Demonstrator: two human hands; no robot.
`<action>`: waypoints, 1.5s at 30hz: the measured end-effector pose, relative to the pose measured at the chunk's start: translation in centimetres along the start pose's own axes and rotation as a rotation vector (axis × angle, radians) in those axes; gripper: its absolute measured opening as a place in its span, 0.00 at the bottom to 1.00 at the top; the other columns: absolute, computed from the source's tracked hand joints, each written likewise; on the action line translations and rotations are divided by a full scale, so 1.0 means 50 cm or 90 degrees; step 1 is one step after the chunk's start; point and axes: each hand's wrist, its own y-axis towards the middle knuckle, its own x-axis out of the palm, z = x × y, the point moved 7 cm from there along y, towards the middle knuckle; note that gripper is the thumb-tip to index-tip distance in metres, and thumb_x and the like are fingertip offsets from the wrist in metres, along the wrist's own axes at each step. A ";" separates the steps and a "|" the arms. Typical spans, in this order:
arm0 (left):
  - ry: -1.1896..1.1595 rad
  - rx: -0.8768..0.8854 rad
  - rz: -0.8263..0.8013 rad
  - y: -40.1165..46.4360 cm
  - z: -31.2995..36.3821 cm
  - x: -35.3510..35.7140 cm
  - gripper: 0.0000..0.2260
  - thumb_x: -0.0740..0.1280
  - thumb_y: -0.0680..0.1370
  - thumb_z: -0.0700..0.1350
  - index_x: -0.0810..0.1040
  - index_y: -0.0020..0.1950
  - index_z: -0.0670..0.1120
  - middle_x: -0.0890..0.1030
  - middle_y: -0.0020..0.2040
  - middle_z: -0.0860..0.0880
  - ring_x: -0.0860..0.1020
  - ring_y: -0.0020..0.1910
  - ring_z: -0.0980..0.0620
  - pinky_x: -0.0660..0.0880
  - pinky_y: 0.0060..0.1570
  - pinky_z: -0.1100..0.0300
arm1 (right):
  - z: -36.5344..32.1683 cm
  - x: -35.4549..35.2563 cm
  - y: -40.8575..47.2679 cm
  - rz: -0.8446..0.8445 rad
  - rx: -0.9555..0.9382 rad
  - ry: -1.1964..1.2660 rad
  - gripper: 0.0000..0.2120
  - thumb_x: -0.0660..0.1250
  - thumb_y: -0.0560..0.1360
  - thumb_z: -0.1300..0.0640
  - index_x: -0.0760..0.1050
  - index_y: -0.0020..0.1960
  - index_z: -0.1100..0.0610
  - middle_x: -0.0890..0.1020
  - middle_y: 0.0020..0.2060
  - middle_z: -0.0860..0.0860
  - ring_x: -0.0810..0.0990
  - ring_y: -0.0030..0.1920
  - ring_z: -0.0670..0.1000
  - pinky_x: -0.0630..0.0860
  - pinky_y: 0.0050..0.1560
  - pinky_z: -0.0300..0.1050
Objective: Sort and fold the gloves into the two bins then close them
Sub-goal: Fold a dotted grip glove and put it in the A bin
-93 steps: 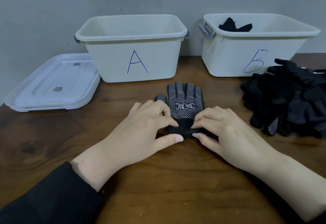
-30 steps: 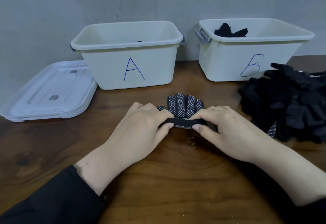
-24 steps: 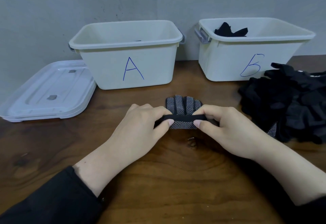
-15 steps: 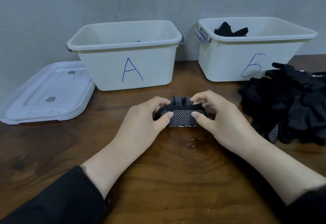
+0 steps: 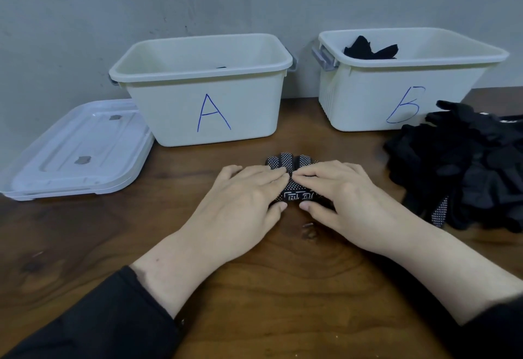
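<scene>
Folded glove (image 5: pixel 294 186) on brown wooden table (image 5: pixel 254 288)

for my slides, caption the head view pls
Both hands press a folded dotted glove flat on the table before bins A and B.

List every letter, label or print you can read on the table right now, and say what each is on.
"A": blue handwritten letter on the front of the left bin.
"B": blue handwritten letter on the front of the right bin.
White boxed characters printed on the dotted glove under the left hand and right hand: partly covered, too blurred to read.
Lids: grey marks, no readable text.
</scene>
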 end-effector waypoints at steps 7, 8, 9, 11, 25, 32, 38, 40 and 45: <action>-0.061 -0.050 -0.010 0.004 -0.022 0.008 0.24 0.62 0.81 0.55 0.65 0.77 0.56 0.66 0.76 0.61 0.63 0.74 0.59 0.56 0.72 0.55 | 0.026 -0.006 0.004 0.008 0.074 0.097 0.20 0.73 0.77 0.51 0.77 0.68 0.46 0.78 0.65 0.38 0.74 0.66 0.44 0.68 0.70 0.57; -0.069 -0.053 -0.004 0.005 -0.023 0.008 0.24 0.62 0.81 0.55 0.65 0.77 0.56 0.67 0.75 0.60 0.64 0.73 0.58 0.57 0.71 0.55 | 0.024 -0.006 0.006 0.014 0.079 0.090 0.19 0.72 0.77 0.52 0.78 0.68 0.46 0.79 0.64 0.38 0.74 0.65 0.45 0.68 0.70 0.56; -0.075 -0.056 0.000 0.004 -0.024 0.008 0.24 0.62 0.81 0.55 0.66 0.77 0.57 0.68 0.75 0.61 0.64 0.72 0.58 0.58 0.70 0.55 | 0.020 -0.007 0.007 0.022 0.082 0.077 0.17 0.71 0.78 0.52 0.78 0.67 0.46 0.80 0.63 0.38 0.75 0.64 0.45 0.68 0.69 0.56; -0.089 -0.065 0.010 0.004 -0.027 0.005 0.23 0.63 0.81 0.54 0.67 0.76 0.56 0.71 0.72 0.60 0.66 0.70 0.58 0.59 0.69 0.56 | 0.012 -0.010 0.009 0.035 0.084 0.050 0.14 0.68 0.80 0.52 0.78 0.65 0.46 0.81 0.60 0.38 0.75 0.62 0.46 0.69 0.67 0.54; -0.417 -0.141 0.039 -0.017 -0.033 -0.021 0.05 0.65 0.79 0.54 0.78 0.53 0.61 0.82 0.45 0.60 0.78 0.48 0.60 0.70 0.45 0.69 | 0.011 -0.037 -0.008 -0.056 0.137 0.238 0.06 0.63 0.81 0.48 0.78 0.54 0.39 0.83 0.45 0.41 0.79 0.49 0.42 0.74 0.49 0.36; -0.348 -0.164 0.116 0.000 -0.049 -0.021 0.10 0.70 0.77 0.52 0.77 0.57 0.59 0.75 0.52 0.62 0.73 0.54 0.64 0.67 0.56 0.66 | 0.023 -0.022 0.003 -0.078 0.181 0.161 0.09 0.63 0.82 0.49 0.81 0.58 0.43 0.79 0.49 0.38 0.77 0.52 0.38 0.71 0.54 0.33; -0.272 -0.114 0.071 0.008 -0.054 -0.006 0.06 0.68 0.79 0.53 0.83 0.53 0.58 0.75 0.52 0.61 0.71 0.56 0.60 0.60 0.61 0.57 | 0.003 -0.028 0.038 -0.224 0.183 0.118 0.11 0.65 0.82 0.49 0.80 0.62 0.44 0.80 0.54 0.40 0.78 0.53 0.39 0.71 0.52 0.28; -0.269 -0.108 0.068 0.010 -0.054 -0.005 0.06 0.67 0.79 0.53 0.83 0.54 0.58 0.75 0.53 0.61 0.70 0.57 0.59 0.59 0.61 0.57 | -0.004 -0.035 0.061 -0.288 0.186 0.101 0.10 0.67 0.81 0.51 0.82 0.60 0.46 0.83 0.51 0.42 0.81 0.50 0.40 0.75 0.53 0.36; -0.254 -0.091 0.071 0.009 -0.054 -0.004 0.07 0.66 0.80 0.54 0.83 0.54 0.58 0.75 0.54 0.61 0.70 0.57 0.59 0.59 0.61 0.57 | -0.014 -0.029 0.106 -0.436 0.190 0.097 0.11 0.72 0.76 0.53 0.83 0.59 0.48 0.86 0.47 0.41 0.82 0.47 0.38 0.79 0.54 0.37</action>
